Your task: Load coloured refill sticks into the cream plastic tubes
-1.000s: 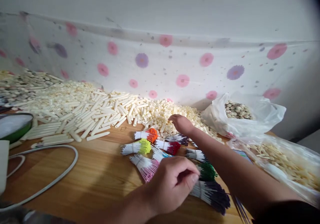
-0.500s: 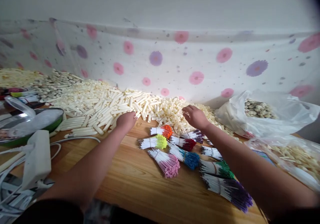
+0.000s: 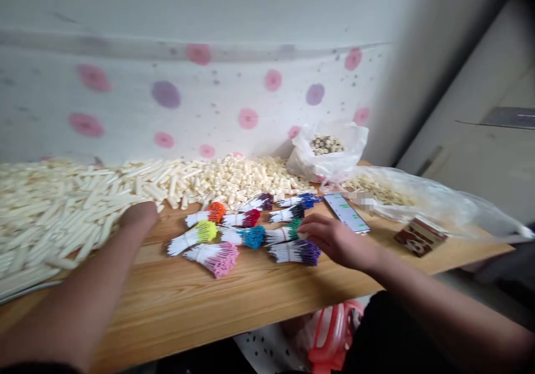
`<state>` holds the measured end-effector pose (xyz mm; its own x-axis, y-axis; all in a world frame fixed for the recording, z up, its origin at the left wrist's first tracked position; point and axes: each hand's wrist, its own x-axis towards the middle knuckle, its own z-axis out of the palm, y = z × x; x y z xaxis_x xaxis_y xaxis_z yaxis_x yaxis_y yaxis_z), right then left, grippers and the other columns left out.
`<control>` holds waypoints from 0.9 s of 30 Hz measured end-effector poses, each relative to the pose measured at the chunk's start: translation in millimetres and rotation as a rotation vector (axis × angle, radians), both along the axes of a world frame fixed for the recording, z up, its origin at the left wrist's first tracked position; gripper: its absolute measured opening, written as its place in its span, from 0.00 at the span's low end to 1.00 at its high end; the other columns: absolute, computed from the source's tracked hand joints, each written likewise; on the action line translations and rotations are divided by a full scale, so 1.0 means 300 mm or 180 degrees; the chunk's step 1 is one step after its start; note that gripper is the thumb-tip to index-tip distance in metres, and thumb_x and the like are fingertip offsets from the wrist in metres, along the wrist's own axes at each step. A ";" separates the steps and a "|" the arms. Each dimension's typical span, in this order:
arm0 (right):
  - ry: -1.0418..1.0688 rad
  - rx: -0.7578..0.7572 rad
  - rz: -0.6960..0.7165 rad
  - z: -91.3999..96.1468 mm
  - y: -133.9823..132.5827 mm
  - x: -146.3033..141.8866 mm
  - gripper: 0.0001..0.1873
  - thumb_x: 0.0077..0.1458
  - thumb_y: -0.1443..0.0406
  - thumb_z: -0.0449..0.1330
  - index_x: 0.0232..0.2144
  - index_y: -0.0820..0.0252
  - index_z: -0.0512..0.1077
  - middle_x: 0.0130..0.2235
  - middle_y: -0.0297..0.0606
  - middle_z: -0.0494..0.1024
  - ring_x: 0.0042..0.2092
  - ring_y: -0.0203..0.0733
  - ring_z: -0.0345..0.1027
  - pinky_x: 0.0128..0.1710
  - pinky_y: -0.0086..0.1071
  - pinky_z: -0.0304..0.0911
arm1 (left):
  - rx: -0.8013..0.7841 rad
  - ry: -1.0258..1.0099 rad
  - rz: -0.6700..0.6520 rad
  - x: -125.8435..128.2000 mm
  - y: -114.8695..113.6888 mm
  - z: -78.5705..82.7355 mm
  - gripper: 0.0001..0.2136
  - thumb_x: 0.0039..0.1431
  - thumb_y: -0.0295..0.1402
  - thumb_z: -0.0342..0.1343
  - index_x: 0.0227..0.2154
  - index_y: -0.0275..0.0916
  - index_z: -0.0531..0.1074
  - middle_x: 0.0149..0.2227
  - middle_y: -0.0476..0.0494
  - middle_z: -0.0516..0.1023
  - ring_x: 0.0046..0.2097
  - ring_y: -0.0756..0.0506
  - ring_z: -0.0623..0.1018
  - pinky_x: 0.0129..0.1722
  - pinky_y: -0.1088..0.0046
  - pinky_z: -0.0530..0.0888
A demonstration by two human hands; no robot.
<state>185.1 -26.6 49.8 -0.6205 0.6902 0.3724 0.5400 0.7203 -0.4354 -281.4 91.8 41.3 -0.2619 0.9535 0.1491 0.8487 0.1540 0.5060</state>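
My left hand (image 3: 141, 215) rests low at the edge of a heap of cream plastic tubes (image 3: 83, 195); its fingers are hidden behind the hand, so I cannot tell what they hold. My right hand (image 3: 332, 239) hovers at the coloured ends of the green-tipped bundle (image 3: 282, 233) and the purple-tipped bundle (image 3: 292, 252), its fingers loosely bent and nothing visible in them. Several banded bundles of thin white pen refills lie between my hands, among them the orange-tipped (image 3: 207, 213), yellow-tipped (image 3: 192, 237), pink-tipped (image 3: 214, 257), and blue-tipped (image 3: 243, 235) ones.
Short cream parts (image 3: 246, 176) are piled along the flowered wall sheet (image 3: 221, 90). A white plastic bag (image 3: 303, 162) of pen parts stands at the back. A phone (image 3: 346, 213), clear bag (image 3: 434, 195) and small brown box (image 3: 420, 237) lie to the right on the wooden table (image 3: 175, 318).
The view has swung right, bringing the phone, box and table's right end into sight. My right hand has moved from the cream pile back to the green and purple bundles.
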 end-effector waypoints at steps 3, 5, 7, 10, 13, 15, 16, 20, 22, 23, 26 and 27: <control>0.0297 -0.0123 0.0178 -0.003 -0.052 0.017 0.15 0.59 0.71 0.50 0.46 0.59 0.71 0.46 0.45 0.73 0.46 0.41 0.68 0.46 0.37 0.66 | -0.0292 0.0413 0.0724 0.088 -0.034 0.072 0.16 0.43 0.31 0.62 0.13 0.34 0.60 0.12 0.52 0.57 0.41 0.35 0.74 0.42 0.58 0.70; 0.0679 -0.0243 0.0114 -0.016 -0.055 0.025 0.13 0.57 0.71 0.53 0.44 0.59 0.72 0.43 0.44 0.74 0.43 0.40 0.69 0.43 0.35 0.66 | 0.0116 -0.0201 0.0569 0.217 -0.078 0.098 0.08 0.49 0.32 0.59 0.24 0.31 0.68 0.18 0.56 0.67 0.35 0.46 0.75 0.41 0.67 0.70; 0.1194 -0.0577 -0.0064 -0.046 -0.041 0.029 0.09 0.55 0.68 0.57 0.40 0.60 0.72 0.38 0.41 0.75 0.38 0.39 0.69 0.38 0.33 0.67 | 0.0391 -0.1674 -0.0342 0.399 -0.143 0.092 0.09 0.49 0.32 0.60 0.30 0.31 0.69 0.23 0.56 0.73 0.31 0.51 0.74 0.38 0.73 0.71; 0.2186 -0.1298 -0.0196 -0.104 -0.007 0.034 0.09 0.52 0.63 0.61 0.36 0.60 0.70 0.33 0.37 0.75 0.32 0.36 0.68 0.31 0.30 0.65 | 0.0361 -0.3519 -0.1194 0.696 -0.251 0.027 0.18 0.35 0.29 0.68 0.30 0.34 0.68 0.26 0.51 0.77 0.30 0.48 0.77 0.32 0.72 0.75; 0.2663 -0.1589 -0.0227 -0.136 0.012 0.058 0.10 0.51 0.61 0.62 0.35 0.59 0.69 0.30 0.34 0.73 0.30 0.34 0.66 0.29 0.29 0.62 | -0.0048 -0.4203 -0.1595 0.907 -0.318 -0.053 0.15 0.36 0.27 0.69 0.27 0.34 0.70 0.31 0.46 0.79 0.34 0.47 0.78 0.33 0.73 0.75; 0.2535 -0.1372 -0.0359 -0.130 0.010 0.088 0.10 0.51 0.62 0.62 0.35 0.59 0.70 0.31 0.34 0.74 0.30 0.35 0.67 0.30 0.30 0.63 | -0.0115 -0.4458 -0.1672 0.977 -0.330 -0.088 0.13 0.36 0.26 0.69 0.27 0.35 0.72 0.31 0.46 0.79 0.33 0.48 0.78 0.32 0.75 0.75; 0.2416 -0.1218 -0.0414 -0.121 0.004 0.104 0.09 0.51 0.62 0.62 0.35 0.59 0.71 0.32 0.35 0.75 0.31 0.36 0.67 0.31 0.30 0.64 | -0.0156 -0.4492 -0.1705 0.996 -0.329 -0.099 0.13 0.36 0.26 0.69 0.26 0.35 0.72 0.31 0.47 0.79 0.33 0.48 0.78 0.32 0.75 0.74; 0.1941 -0.0859 -0.0429 -0.078 -0.025 0.153 0.07 0.52 0.63 0.61 0.34 0.60 0.73 0.32 0.38 0.77 0.32 0.38 0.69 0.31 0.31 0.64 | -0.0316 -0.4504 -0.1863 1.031 -0.323 -0.109 0.12 0.35 0.23 0.69 0.26 0.34 0.75 0.30 0.47 0.80 0.33 0.50 0.78 0.34 0.77 0.74; 0.1949 -0.0804 -0.0502 -0.069 -0.032 0.160 0.07 0.53 0.63 0.61 0.35 0.60 0.73 0.32 0.38 0.77 0.31 0.37 0.69 0.30 0.30 0.64 | -0.0281 -0.4667 -0.1819 1.042 -0.325 -0.109 0.13 0.35 0.23 0.70 0.26 0.35 0.75 0.30 0.47 0.80 0.33 0.49 0.78 0.34 0.77 0.74; 0.2014 -0.0780 -0.0579 -0.070 -0.033 0.161 0.08 0.53 0.62 0.61 0.35 0.60 0.73 0.32 0.38 0.77 0.31 0.37 0.69 0.30 0.30 0.64 | -0.0236 -0.4773 -0.1759 1.046 -0.325 -0.111 0.13 0.35 0.24 0.70 0.26 0.36 0.74 0.30 0.47 0.80 0.33 0.50 0.79 0.33 0.77 0.75; 0.2086 -0.0759 -0.0723 -0.083 -0.023 0.156 0.10 0.52 0.61 0.62 0.36 0.61 0.73 0.33 0.38 0.77 0.31 0.37 0.69 0.30 0.30 0.65 | -0.0143 -0.5031 -0.1594 1.048 -0.326 -0.121 0.14 0.34 0.24 0.70 0.26 0.37 0.74 0.30 0.49 0.80 0.32 0.51 0.79 0.30 0.80 0.75; 0.2014 -0.0730 -0.0728 -0.088 -0.018 0.153 0.10 0.53 0.62 0.61 0.36 0.61 0.73 0.33 0.39 0.77 0.31 0.37 0.69 0.30 0.30 0.65 | -0.0158 -0.5085 -0.1574 1.045 -0.326 -0.126 0.14 0.34 0.24 0.71 0.26 0.37 0.74 0.30 0.49 0.80 0.32 0.51 0.79 0.30 0.81 0.75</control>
<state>231.0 -32.1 23.3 -0.1632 0.8815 0.4431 0.2601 0.4717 -0.8425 32.0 -6.0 3.3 0.1964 0.9804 0.0161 -0.5114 0.0884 0.8548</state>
